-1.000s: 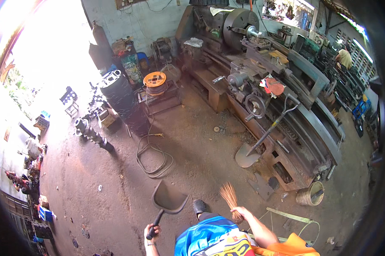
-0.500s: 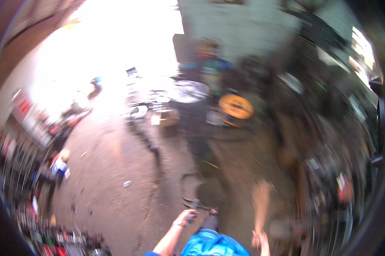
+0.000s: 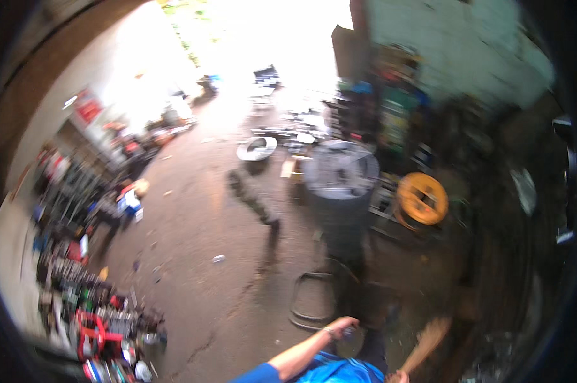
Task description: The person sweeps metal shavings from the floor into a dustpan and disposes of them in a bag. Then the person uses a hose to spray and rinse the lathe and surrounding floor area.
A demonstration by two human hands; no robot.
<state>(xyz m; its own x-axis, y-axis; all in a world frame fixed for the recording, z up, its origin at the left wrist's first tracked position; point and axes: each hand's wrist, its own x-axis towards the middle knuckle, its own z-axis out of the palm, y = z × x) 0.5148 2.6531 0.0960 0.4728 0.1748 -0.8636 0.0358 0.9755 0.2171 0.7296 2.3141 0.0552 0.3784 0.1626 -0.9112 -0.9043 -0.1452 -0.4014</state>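
- broom is slanting at lower right, right hand gripping its base
- left hand is blurring; cannot tell what it is grasping
- spool is sitting farther right: view is turning left, broom coming along

Hands: two, left hand and right hand
Brush: one
Handle: one, blurred
Blue sleeve: one
Orange reel: one
Tall dark drum: one
White ring: one
Dark shaft: one
Floor cable: one bundle; turns not countable
Red frame: one
Red wall sign: one
Pale floor scraps: several, too small for a sure count
Left-wall parts: many, too crowded to count
Doorway parts: several, exact number lost in blur
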